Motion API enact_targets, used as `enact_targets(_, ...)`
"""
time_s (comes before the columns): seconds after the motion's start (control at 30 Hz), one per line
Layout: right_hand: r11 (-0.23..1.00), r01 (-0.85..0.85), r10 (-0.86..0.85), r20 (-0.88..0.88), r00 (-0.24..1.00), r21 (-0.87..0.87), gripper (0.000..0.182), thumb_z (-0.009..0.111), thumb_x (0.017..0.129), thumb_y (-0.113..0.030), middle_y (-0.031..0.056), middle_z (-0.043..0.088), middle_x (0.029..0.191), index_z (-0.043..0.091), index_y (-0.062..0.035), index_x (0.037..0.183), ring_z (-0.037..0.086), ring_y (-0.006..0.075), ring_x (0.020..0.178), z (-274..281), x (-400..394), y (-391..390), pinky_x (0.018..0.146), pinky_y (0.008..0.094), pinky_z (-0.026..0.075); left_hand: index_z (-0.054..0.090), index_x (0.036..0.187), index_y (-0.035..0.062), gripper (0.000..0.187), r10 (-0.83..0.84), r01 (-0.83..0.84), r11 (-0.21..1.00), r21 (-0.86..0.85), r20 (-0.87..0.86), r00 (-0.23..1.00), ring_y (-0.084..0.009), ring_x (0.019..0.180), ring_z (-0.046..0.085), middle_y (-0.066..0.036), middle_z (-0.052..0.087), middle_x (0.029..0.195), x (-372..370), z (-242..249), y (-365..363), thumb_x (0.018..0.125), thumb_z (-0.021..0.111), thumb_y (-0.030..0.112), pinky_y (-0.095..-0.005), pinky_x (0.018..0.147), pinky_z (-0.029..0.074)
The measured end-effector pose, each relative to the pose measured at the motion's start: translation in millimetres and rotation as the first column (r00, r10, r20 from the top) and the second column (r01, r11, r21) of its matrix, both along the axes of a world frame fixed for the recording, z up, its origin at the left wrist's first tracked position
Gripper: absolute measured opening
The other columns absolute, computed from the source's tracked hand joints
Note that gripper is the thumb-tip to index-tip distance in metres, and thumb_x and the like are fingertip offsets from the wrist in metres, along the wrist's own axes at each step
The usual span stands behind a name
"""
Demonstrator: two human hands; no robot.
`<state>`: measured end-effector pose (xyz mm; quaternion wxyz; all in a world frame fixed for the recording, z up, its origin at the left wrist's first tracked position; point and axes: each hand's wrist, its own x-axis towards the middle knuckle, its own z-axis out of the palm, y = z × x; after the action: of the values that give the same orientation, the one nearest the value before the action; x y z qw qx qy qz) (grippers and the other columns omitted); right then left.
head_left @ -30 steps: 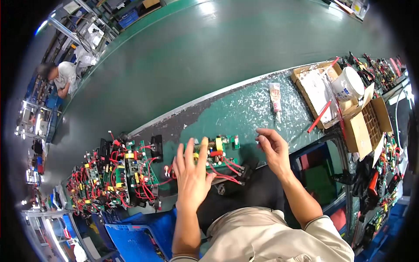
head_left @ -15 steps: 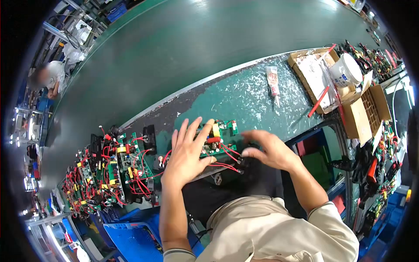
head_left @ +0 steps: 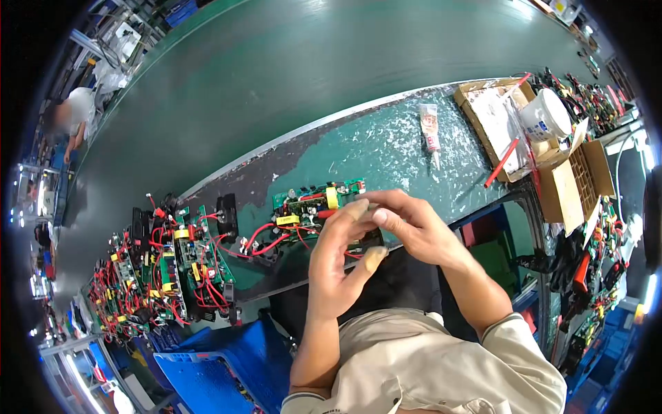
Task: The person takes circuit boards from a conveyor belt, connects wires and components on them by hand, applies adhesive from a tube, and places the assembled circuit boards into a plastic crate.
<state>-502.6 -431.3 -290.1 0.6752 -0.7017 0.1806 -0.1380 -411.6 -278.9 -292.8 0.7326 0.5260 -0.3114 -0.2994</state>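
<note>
A green circuit board with yellow and red parts lies on the bench in front of me, red wires running from its left end. Over its right end my two hands meet. My left hand is curved, its thumb apart from the fingers, with yellowish covers on some fingertips. Its index fingertip comes close to the fingers of my right hand, which are pinched together. Whatever sits between them is too small or hidden to name. The hands cover the board's right part.
Several wired circuit boards crowd the bench at left. A glue tube lies farther back. At right stand a cardboard tray, a white bucket and a divided carton. A blue crate is below left; a person sits far left.
My left hand has moved right and turned, leaving the board's left part uncovered. My right hand's fingers have come together beside it. The board has shifted slightly left.
</note>
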Motion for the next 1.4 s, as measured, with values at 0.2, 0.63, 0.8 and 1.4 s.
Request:
enact_targets(0.2, 0.952, -0.039, -0.046, -0.265, 0.963, -0.304, 0.029, 0.067, 0.097, -0.021, 0.0164, 0.073, 0.079, 0.07, -0.0007, 0.116, 0.072, 0.0248, 0.073, 20, -8, -26, 0.071, 0.0365, 0.055, 0.06, 0.136, 0.0061, 0.058, -0.045, -0.239, 0.925, 0.296, 0.709, 0.704, -0.0368, 0.128, 0.057, -0.018, 0.056, 0.142, 34, 8, 18, 0.081, 0.08, 0.007, -0.0433, 0.106, 0.048)
enact_targets(0.63, 0.731, -0.166, 0.052, -0.188, 0.981, -0.662, 0.025, 0.07, 0.094, -0.025, 0.0165, 0.071, 0.079, 0.071, -0.0026, 0.105, 0.068, 0.0367, 0.074, -25, 21, -70, 0.073, 0.0437, 0.054, 0.048, 0.149, 0.0093, 0.094, -0.394, -0.346, 0.676, 0.651, 0.716, 0.576, -0.0367, 0.133, 0.049, -0.015, 0.055, 0.143, 80, -7, 2, 0.066, 0.09, 0.02, -0.0475, 0.108, 0.043)
enact_targets(0.8, 0.795, -0.444, 0.186, -0.531, 0.827, -0.412, 0.029, 0.07, 0.095, -0.03, 0.0173, 0.07, 0.077, 0.073, -0.0006, 0.098, 0.069, 0.0264, 0.07, -19, 35, -73, 0.068, 0.0394, 0.053, 0.049, 0.149, 0.0103, 0.09, -0.327, -0.414, 0.661, 0.625, 0.737, 0.591, -0.0386, 0.137, 0.045, -0.017, 0.05, 0.148, 76, -20, 8, 0.07, 0.089, 0.023, -0.0499, 0.11, 0.04)
enact_targets(1.4, 0.906, -0.164, 0.316, -0.364, 0.876, 0.391, 0.018, 0.076, 0.093, -0.021, 0.0009, 0.067, 0.074, 0.074, -0.003, 0.092, 0.055, 0.0063, 0.059, -43, 85, -73, 0.05, 0.0213, 0.038, 0.072, 0.099, 0.0068, 0.03, -0.008, -0.645, 0.689, 0.332, 0.892, 0.452, -0.0485, 0.143, 0.032, -0.018, 0.041, 0.15, 53, -24, -37, 0.081, 0.084, 0.027, -0.0699, 0.11, 0.03)
